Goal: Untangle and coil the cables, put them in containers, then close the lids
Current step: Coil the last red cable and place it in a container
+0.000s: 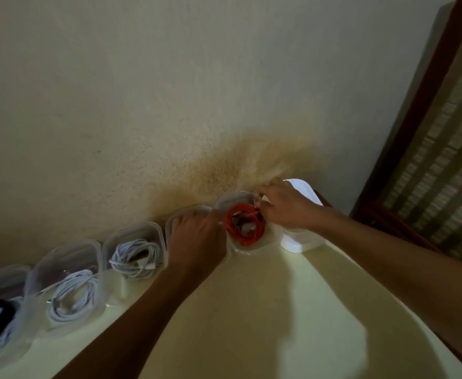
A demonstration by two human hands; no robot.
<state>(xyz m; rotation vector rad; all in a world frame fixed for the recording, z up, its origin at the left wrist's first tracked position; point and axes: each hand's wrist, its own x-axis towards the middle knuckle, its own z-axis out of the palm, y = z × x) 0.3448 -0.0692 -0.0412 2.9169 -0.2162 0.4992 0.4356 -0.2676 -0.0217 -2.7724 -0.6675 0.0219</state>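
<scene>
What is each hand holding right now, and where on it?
Both hold the container with the red cable: left hand on its left rim, right hand at its far-right rim.

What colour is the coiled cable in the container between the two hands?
Red-orange, seen best in the head view: the coiled cable lies in the clear plastic container.

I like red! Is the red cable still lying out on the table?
No, the coiled red cable sits inside a clear container.
</scene>
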